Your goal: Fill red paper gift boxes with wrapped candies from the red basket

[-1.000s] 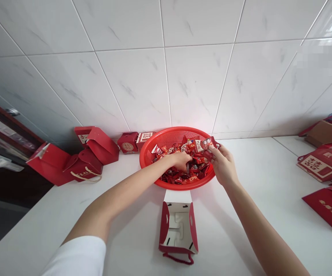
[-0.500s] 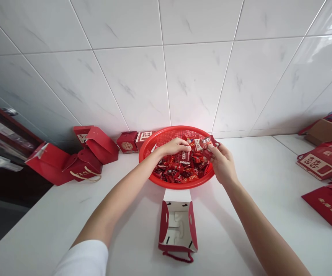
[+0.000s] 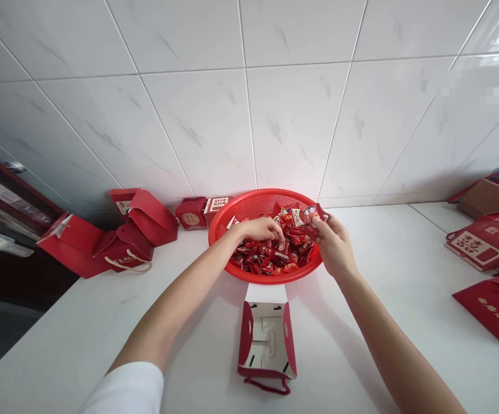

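Note:
A red plastic basket [image 3: 270, 280] holds many red-wrapped candies [image 3: 260, 256]. Over its left part, my left hand [image 3: 261, 230] reaches down with bent fingers touching the candies; whether it grips one is hidden. At the basket's right edge, my right hand [image 3: 334, 244] pinches red candy packets [image 3: 304, 216] printed with small figures. Just in front of the basket stands an open red box [image 3: 267, 339] with a white inside, nothing in it and a dark red cord handle toward me.
Red gift boxes [image 3: 152, 215] stand at the left by the tiled wall [image 3: 292, 126], two smaller ones [image 3: 191, 213] beside the basket. More red boxes [image 3: 486, 241] and a brown carton [image 3: 493, 198] are at the right of the white counter [image 3: 374, 241].
My left hand has moved slightly left and down, its fingers now lower among the candies. My right hand holds the packets in nearly the same place.

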`<action>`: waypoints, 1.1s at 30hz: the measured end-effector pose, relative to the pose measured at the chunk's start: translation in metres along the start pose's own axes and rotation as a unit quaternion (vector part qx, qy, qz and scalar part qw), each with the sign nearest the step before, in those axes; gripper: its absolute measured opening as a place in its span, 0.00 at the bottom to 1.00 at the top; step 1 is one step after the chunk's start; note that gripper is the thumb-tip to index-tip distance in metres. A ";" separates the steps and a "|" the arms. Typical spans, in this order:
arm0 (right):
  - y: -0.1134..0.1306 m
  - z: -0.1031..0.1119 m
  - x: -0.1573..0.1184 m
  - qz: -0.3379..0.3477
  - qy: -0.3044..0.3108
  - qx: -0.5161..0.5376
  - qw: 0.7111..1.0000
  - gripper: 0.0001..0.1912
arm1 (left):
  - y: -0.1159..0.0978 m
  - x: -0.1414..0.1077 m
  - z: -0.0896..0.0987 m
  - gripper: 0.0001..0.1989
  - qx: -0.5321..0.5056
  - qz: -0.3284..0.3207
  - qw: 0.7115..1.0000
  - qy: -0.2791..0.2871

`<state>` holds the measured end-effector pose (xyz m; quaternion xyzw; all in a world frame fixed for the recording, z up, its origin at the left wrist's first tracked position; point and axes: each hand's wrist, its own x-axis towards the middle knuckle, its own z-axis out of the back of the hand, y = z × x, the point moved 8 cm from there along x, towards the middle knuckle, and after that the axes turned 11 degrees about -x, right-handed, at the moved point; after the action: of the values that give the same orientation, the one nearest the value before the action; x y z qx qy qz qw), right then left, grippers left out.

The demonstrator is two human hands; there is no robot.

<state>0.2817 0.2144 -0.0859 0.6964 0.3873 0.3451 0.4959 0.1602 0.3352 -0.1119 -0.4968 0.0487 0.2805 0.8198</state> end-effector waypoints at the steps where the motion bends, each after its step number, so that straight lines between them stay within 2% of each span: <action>1: 0.000 0.000 0.000 0.000 -0.001 -0.001 1.000 0.19 | 0.000 0.000 0.000 0.18 0.007 -0.001 1.000 -0.001; 4: -0.001 0.001 0.001 0.001 -0.003 -0.007 1.000 0.20 | 0.001 0.000 -0.003 0.28 0.054 -0.009 0.998 0.000; 6: -0.001 0.001 0.001 0.005 -0.002 -0.014 1.000 0.21 | -0.001 0.002 -0.008 0.28 0.090 -0.026 0.996 0.000; 8: -0.001 0.001 0.002 0.010 0.000 -0.018 1.000 0.20 | -0.006 0.003 -0.012 0.23 0.103 -0.053 0.993 -0.008; 11: -0.001 0.001 0.001 0.010 0.002 -0.017 1.000 0.19 | -0.016 0.002 -0.009 0.09 0.098 -0.092 0.990 -0.042; 12: -0.001 0.001 0.001 0.010 0.001 -0.014 1.000 0.19 | -0.019 0.001 -0.005 0.08 0.094 -0.101 0.989 -0.060; 13: 0.000 0.000 0.001 0.011 -0.002 -0.010 1.000 0.19 | -0.023 0.000 0.001 0.12 0.086 -0.114 0.986 -0.082; 16: 0.002 0.003 0.000 0.022 -0.034 0.008 0.999 0.19 | -0.029 -0.008 0.020 0.23 0.025 -0.154 0.976 -0.151; 19: 0.002 0.008 -0.001 0.035 -0.072 0.019 0.997 0.18 | -0.030 -0.013 0.031 0.26 -0.059 -0.174 0.967 -0.174; 22: 0.002 0.008 -0.001 0.040 -0.073 0.005 0.997 0.17 | -0.035 -0.017 0.032 0.23 -0.140 -0.196 0.957 -0.158; 27: 0.002 0.003 -0.003 0.047 -0.039 -0.049 0.997 0.18 | -0.046 -0.023 0.031 0.22 -0.265 -0.235 0.923 -0.147; 33: 0.003 -0.003 -0.003 0.057 0.002 -0.101 0.993 0.20 | -0.055 -0.033 0.026 0.17 -0.283 -0.247 0.912 -0.163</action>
<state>0.2781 0.2124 -0.0827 0.6629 0.3108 0.4115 0.5428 0.1556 0.3239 -0.0435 -0.6515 -0.2911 0.1480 0.6848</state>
